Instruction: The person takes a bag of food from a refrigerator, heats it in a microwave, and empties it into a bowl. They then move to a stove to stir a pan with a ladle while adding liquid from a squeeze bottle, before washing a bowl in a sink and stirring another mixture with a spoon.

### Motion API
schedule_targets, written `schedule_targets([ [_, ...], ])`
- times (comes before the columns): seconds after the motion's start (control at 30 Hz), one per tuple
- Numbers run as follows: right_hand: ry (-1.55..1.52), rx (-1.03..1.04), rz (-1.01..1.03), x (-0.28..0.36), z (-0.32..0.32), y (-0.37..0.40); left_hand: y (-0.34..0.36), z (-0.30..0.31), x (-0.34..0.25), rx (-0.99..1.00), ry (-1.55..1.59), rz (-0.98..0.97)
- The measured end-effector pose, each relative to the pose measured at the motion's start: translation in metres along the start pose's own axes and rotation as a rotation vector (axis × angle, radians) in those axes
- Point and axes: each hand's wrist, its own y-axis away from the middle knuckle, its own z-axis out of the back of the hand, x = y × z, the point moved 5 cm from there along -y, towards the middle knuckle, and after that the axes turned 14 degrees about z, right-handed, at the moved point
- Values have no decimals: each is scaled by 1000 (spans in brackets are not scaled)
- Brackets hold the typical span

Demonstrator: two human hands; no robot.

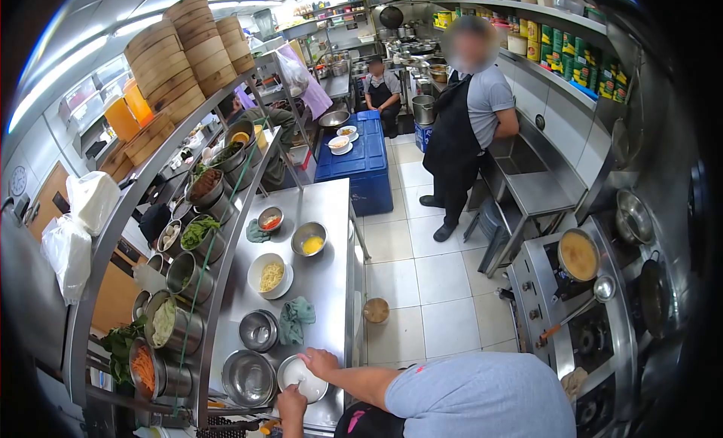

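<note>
Both hands are at a bowl (303, 379) with a white inside, which sits at the near end of the steel bench (331, 212), close to its front edge. The right hand (320, 360) lies on the bowl's far rim with its fingers bent over the edge, gripping it, and the bare forearm runs back toward a grey sleeve. The left hand (290, 402) is drawn into a loose fist at the near rim, touching the bowl. Whether it holds the rim or something small is too blurred to tell. Just left of the bowl stands a large empty steel bowl (248, 378), and beyond that a smaller steel bowl (258, 331) sits beside a crumpled green cloth (296, 317). Farther up the bench are a white bowl of noodles (271, 276) and a steel bowl of yellow liquid (309, 238). Along the bench's left side runs a row of steel containers, the nearest holding shredded carrot (143, 366). A co-worker in a black apron (456, 137) stands well apart on the tiled floor, near a blue bin (365, 167).
</note>
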Motion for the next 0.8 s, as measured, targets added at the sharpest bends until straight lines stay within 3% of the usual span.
schedule_targets([
  [0.2, -3, 9, -10, -2, -3, 4, 28, 3, -20, 61, -110, 82],
  [0.53, -44, 87, -21, 2, 3, 3, 0, 51, -18, -39, -439, -155],
  [0.6, -38, 22, -14, 4, 2, 2, -19, 51, -16, -111, -528, -210],
  [0.67, -88, 21, -22, -1, 2, 2, -26, 44, -22, -91, -569, -236],
  [0.73, -191, 49, 19, -7, -11, 0, -39, 22, -23, 75, -538, -226],
  [0.8, -198, 81, -27, 5, 0, 0, -54, -5, -11, 41, -556, -234],
])
